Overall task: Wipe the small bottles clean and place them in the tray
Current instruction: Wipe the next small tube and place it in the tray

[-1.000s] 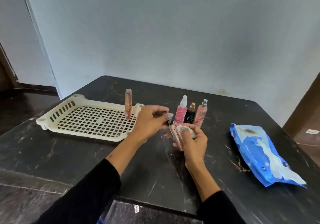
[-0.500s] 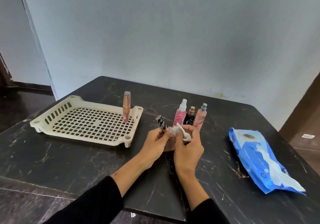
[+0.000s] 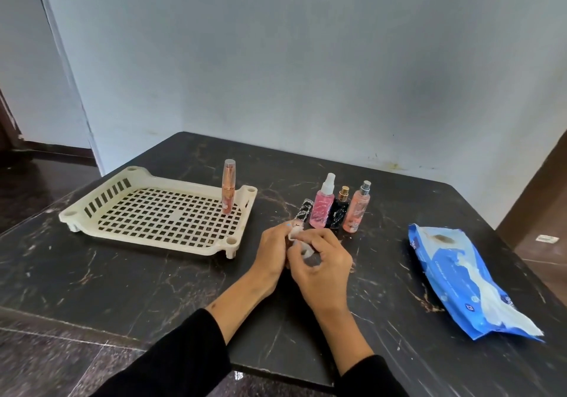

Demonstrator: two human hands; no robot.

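My left hand point(image 3: 273, 251) grips a small bottle with a black patterned cap point(image 3: 304, 211); only the cap shows above my fingers. My right hand point(image 3: 322, 266) presses a white wipe point(image 3: 302, 247) against the bottle's body. Behind my hands stand three small bottles in a row: a pink spray bottle point(image 3: 321, 209), a black bottle with a gold top point(image 3: 339, 212) and a peach bottle with a silver top point(image 3: 356, 211). A cream slotted tray point(image 3: 92, 209) lies to the left, with one slim pink tube-shaped bottle point(image 3: 228, 186) upright in its far right corner.
A blue pack of wet wipes point(image 3: 460, 277) lies at the right of the dark marble table point(image 3: 122, 280), a wipe trailing from its near end. The table's front edge runs just under my forearms. A pale wall stands behind the table.
Both hands came together over the held bottle, and the capped end now tilts up and away. My right hand has slid the wipe down along the bottle's body.
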